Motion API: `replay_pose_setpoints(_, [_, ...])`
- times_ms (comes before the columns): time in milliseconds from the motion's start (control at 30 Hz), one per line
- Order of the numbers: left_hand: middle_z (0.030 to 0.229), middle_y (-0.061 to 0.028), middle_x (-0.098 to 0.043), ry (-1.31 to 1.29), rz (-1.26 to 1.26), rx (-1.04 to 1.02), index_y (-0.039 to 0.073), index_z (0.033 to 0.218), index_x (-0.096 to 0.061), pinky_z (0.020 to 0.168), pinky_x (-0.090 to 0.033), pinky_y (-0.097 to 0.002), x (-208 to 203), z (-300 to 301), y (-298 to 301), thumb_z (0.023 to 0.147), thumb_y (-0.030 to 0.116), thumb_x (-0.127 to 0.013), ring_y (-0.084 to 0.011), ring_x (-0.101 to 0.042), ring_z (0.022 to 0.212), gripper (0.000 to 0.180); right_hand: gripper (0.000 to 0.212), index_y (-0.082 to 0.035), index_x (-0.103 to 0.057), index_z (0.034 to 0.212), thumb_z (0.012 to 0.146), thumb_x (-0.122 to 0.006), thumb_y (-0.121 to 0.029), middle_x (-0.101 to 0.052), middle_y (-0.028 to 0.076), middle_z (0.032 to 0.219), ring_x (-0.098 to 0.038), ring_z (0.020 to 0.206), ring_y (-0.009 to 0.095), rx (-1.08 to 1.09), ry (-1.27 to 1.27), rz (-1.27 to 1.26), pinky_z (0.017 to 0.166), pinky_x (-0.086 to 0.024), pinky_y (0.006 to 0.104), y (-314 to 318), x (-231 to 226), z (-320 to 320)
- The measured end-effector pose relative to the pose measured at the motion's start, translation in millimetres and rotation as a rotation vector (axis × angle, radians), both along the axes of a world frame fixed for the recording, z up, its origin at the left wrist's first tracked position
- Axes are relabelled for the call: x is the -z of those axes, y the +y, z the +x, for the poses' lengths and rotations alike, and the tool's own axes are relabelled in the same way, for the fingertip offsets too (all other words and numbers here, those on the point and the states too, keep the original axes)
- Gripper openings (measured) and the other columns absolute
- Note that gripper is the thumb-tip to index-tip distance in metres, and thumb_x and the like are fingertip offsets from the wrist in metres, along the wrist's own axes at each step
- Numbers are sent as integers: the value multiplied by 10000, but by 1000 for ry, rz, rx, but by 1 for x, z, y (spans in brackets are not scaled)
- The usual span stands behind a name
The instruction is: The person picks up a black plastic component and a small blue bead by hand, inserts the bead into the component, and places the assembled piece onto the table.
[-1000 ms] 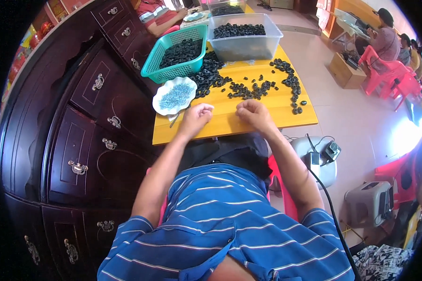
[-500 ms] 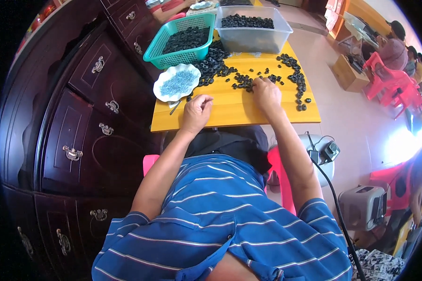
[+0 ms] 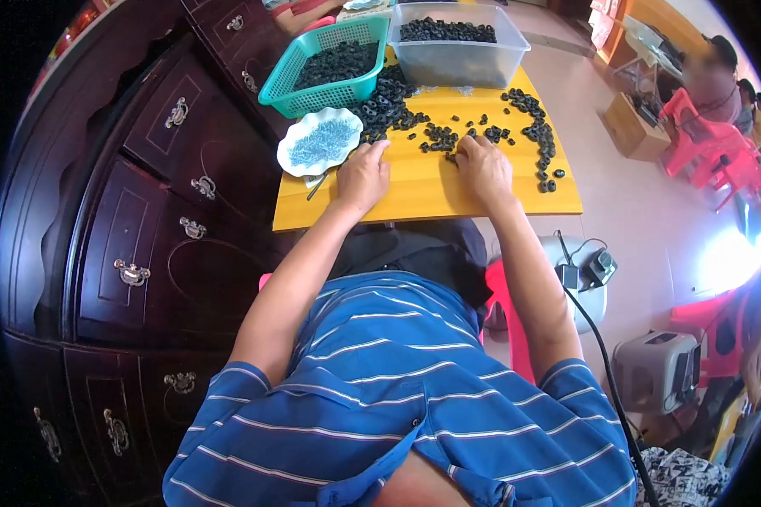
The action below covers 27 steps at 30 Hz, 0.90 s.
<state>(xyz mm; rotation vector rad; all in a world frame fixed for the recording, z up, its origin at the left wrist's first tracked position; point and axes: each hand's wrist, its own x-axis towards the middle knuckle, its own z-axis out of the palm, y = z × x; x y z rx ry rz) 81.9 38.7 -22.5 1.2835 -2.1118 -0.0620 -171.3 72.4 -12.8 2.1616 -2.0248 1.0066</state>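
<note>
On the yellow tabletop (image 3: 423,190) lie many small black ring-like parts (image 3: 438,138), loose and in heaps. My right hand (image 3: 488,173) rests at the near side of the middle cluster, fingers bent down and pinched at a small black part (image 3: 451,158) whose edge shows beside the fingertips. My left hand (image 3: 364,179) is beside a white scalloped dish (image 3: 287,158) holding small pale-blue, sliver-like pieces (image 3: 320,145). Its fingers are curled together at the near edge of the big black heap (image 3: 389,106); what they hold, if anything, is hidden. A thin dark tool (image 3: 317,187) lies left of it.
Behind the heap stand a green basket (image 3: 283,103) and a clear plastic bin (image 3: 457,68), both holding black parts. A line of parts (image 3: 539,127) runs down the table's right side. Dark wooden cabinets (image 3: 127,245) rise at left. Another person's arm (image 3: 309,17) shows at the far end.
My left hand has moved forward from the bare tabletop to the edge of the black heap. My right hand stays at the middle cluster, with slightly shifted fingers.
</note>
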Motion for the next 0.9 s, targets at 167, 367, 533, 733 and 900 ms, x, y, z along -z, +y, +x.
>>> replay_pose_setpoints(167, [1007, -159, -660, -64, 25, -4, 128, 1256, -646, 802, -546, -484, -4, -16, -13, 889, 130, -649, -380, -673, 945, 367, 147, -121, -716, 985, 917, -644, -230, -683, 149, 1014, -679, 963, 362, -32, 4, 10, 832, -556, 471, -3, 3, 0])
replay_pose_setpoints(367, [1028, -147, -664, -46, -30, 5, 127, 1231, -661, 773, -557, -479, -3, -26, -5, 912, 137, -642, -372, -685, 906, 320, 142, -130, -740, 958, 917, -632, -213, -687, 147, 1006, -680, 950, 360, -46, -1, -9, 825, -559, 465, -2, 5, -1])
replay_pose_setpoints(533, [1092, -153, -669, 37, -11, 109, 75, 1173, -682, 849, -552, -468, -5, -8, 14, 894, 126, -652, -381, -674, 983, 285, 156, -112, -742, 939, 914, -639, -227, -688, 149, 993, -679, 955, 359, -69, 11, -5, 830, -557, 462, -5, 7, -3])
replay_pose_setpoints(733, [1053, -160, -636, -63, -113, -42, 59, 1173, -657, 849, -538, -468, -27, 42, 15, 862, 97, -698, -378, -651, 986, 316, 185, -89, -737, 944, 914, -655, -252, -694, 147, 1014, -676, 983, 353, -68, 33, 25, 847, -556, 456, -1, 1, 0])
replay_pose_setpoints(900, [1004, -131, -618, -191, -160, -116, 80, 1087, -689, 838, -525, -470, -26, 64, 8, 828, 97, -736, -355, -630, 986, 264, 196, -82, -728, 949, 922, -655, -262, -695, 144, 1017, -674, 999, 350, -36, 56, 59, 855, -556, 454, -1, 0, 2])
